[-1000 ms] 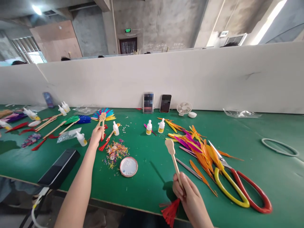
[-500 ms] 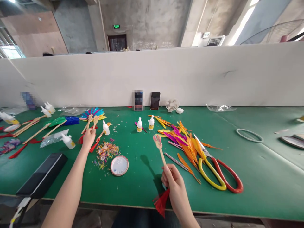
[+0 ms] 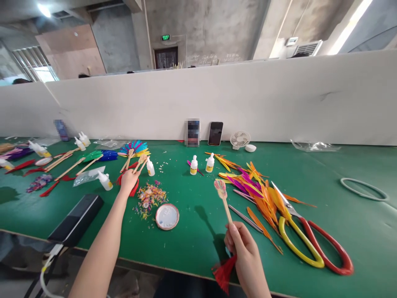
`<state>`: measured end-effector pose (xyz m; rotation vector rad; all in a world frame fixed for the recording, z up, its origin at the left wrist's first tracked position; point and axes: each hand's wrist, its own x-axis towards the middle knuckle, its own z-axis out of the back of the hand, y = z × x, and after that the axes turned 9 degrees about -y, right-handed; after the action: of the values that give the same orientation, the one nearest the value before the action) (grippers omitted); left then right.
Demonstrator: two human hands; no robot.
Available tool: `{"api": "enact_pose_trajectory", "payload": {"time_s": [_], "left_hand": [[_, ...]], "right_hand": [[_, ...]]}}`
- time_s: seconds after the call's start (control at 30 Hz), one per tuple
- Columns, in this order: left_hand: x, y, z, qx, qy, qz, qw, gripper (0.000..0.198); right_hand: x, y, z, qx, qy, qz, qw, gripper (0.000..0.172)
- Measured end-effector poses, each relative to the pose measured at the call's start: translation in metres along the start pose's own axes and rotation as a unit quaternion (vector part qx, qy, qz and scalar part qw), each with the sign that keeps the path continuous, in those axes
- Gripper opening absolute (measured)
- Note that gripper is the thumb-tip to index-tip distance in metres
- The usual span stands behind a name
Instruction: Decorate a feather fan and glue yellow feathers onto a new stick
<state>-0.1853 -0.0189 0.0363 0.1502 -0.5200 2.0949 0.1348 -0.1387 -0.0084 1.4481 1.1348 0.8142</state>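
My left hand (image 3: 129,181) reaches to the back left, its fingers closed round the lower part of a wooden fan handle (image 3: 142,159); a second handle sticks out close beside it. Red tassels lie under that hand. Just behind is a fan of blue, purple and yellow feathers (image 3: 136,147), with another wooden handle (image 3: 130,154) against it. Near the front edge, my right hand (image 3: 243,244) grips a wooden fan handle (image 3: 221,189) upright, its rounded head blotched with colour and its red tassel (image 3: 225,273) hanging below. A glue bottle (image 3: 150,166) stands right of my left hand.
Colourful shreds (image 3: 151,194) lie beside a white lid (image 3: 167,217). On the right are orange and purple feathers (image 3: 266,198) and large scissors (image 3: 305,223). Two glue bottles (image 3: 194,165) stand mid-table. A black box (image 3: 76,219) sits at left, near green and blue feather fans (image 3: 108,155).
My view has turned left, shifting everything rightward in the picture. My left hand has moved right across the handles, onto the one by the glue bottle. My right hand keeps its handle upright.
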Motion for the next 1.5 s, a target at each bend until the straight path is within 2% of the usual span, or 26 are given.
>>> {"api": "enact_pose_trajectory", "payload": {"time_s": [0.17,0.4,0.6,0.8,0.93,1.13,1.27,1.33,1.4,1.5], "left_hand": [[0.002,0.006,0.003,-0.018,-0.018,0.023,0.999,0.023],[0.000,0.007,-0.005,-0.001,-0.015,0.033,0.999,0.015],[0.000,0.008,-0.006,-0.006,-0.026,0.034,0.999,0.018],[0.001,0.000,0.005,-0.042,-0.082,0.039,0.995,0.029],[0.001,-0.006,0.013,-0.069,-0.112,0.024,0.991,0.029],[0.002,-0.003,-0.003,-0.043,-0.070,-0.005,0.997,0.016],[0.004,0.001,-0.010,-0.019,-0.066,-0.025,0.997,0.013],[0.005,0.001,-0.005,-0.016,-0.094,-0.043,0.994,0.014],[0.003,-0.005,0.006,-0.032,-0.159,-0.069,0.984,0.016],[-0.014,-0.030,0.032,-0.122,-0.256,-0.122,0.951,0.021]], "right_hand": [[-0.001,0.001,0.000,0.002,-0.006,-0.008,1.000,0.041],[-0.002,0.001,0.000,0.001,-0.007,-0.002,1.000,0.039],[-0.002,-0.001,0.001,-0.002,-0.008,0.002,1.000,0.038],[0.001,0.001,-0.001,-0.008,0.000,0.008,1.000,0.039],[0.001,0.003,-0.001,-0.017,-0.001,0.005,1.000,0.040],[0.002,0.003,-0.001,-0.014,0.003,0.004,1.000,0.039],[0.003,0.002,-0.001,-0.014,0.008,0.008,1.000,0.039],[0.003,0.002,-0.001,-0.010,0.013,0.011,1.000,0.039],[0.002,0.004,-0.002,-0.004,0.018,0.016,1.000,0.039],[0.001,0.008,-0.003,-0.006,0.031,0.025,0.999,0.039]]}}
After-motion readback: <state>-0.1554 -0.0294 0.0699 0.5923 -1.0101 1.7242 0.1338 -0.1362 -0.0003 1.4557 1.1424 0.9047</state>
